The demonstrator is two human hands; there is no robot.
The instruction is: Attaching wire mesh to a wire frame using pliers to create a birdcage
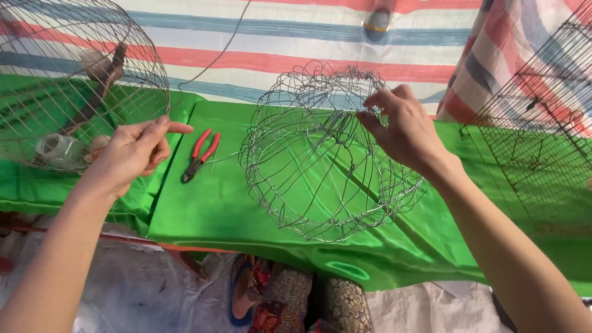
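Forearms reach out: right hand (404,126) pinches the wire basket frame (327,154), left hand (132,151) hovers loosely open, empty.

Two bare forearms, no sleeves, hands without rings, patterned dark trousers (320,305)

Single head view, steeply down, close over green cloth (234,209)
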